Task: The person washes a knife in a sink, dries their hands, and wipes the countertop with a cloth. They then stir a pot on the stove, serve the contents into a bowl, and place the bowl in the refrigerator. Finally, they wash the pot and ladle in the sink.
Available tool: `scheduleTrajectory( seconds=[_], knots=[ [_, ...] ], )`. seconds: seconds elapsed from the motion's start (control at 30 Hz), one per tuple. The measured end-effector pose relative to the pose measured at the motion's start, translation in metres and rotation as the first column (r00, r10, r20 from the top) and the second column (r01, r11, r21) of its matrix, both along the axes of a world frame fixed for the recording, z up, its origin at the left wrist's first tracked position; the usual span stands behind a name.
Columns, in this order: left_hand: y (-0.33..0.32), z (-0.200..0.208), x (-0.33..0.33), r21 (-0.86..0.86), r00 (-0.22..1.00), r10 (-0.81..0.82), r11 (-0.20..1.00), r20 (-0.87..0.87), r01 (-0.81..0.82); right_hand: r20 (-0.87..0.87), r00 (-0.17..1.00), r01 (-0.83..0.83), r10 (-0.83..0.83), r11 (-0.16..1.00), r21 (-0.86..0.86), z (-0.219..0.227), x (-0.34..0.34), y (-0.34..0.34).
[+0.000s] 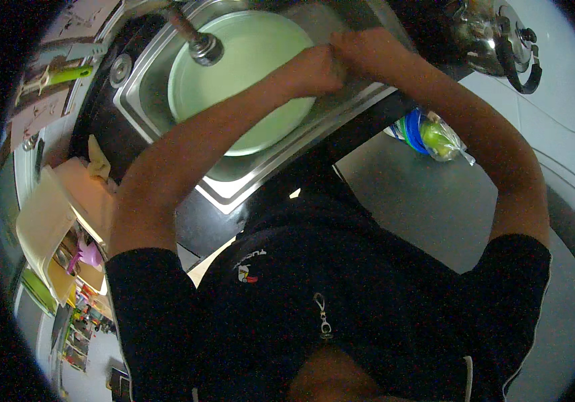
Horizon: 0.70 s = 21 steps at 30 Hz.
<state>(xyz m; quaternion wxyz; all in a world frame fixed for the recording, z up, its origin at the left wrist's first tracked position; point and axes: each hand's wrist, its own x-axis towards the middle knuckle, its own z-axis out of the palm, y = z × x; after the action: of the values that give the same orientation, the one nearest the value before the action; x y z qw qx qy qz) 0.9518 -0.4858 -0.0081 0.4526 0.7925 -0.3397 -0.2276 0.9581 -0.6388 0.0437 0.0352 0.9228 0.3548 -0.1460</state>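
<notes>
My left hand (319,71) and my right hand (356,51) meet over the right part of the metal sink (228,194), both with fingers curled closed. They press close together, and whatever they grip, if anything, is hidden between them. Beside my left hand sits a large round pale green basin (197,90) in the sink; its inside looks the same pale colour, and I cannot tell whether it holds water. The faucet (205,48) hangs above the basin's far left side.
A shiny kettle (485,40) with a black handle stands at the far right. Below my right forearm lies a clear bag (440,139) with something green, next to a blue band. At left are a cream utensil holder (36,214) with purple utensils and a green-handled tool (70,74).
</notes>
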Motion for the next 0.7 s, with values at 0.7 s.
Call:
scheduleTrajectory(
  seconds=[0.7],
  knots=[
    [-0.051,-0.066,0.08,0.303,0.922,-0.071,0.952,0.381,-0.052,-0.569,0.809,0.452,-0.15,0.776,0.439,-0.025,0.054,-0.077]
  ],
)
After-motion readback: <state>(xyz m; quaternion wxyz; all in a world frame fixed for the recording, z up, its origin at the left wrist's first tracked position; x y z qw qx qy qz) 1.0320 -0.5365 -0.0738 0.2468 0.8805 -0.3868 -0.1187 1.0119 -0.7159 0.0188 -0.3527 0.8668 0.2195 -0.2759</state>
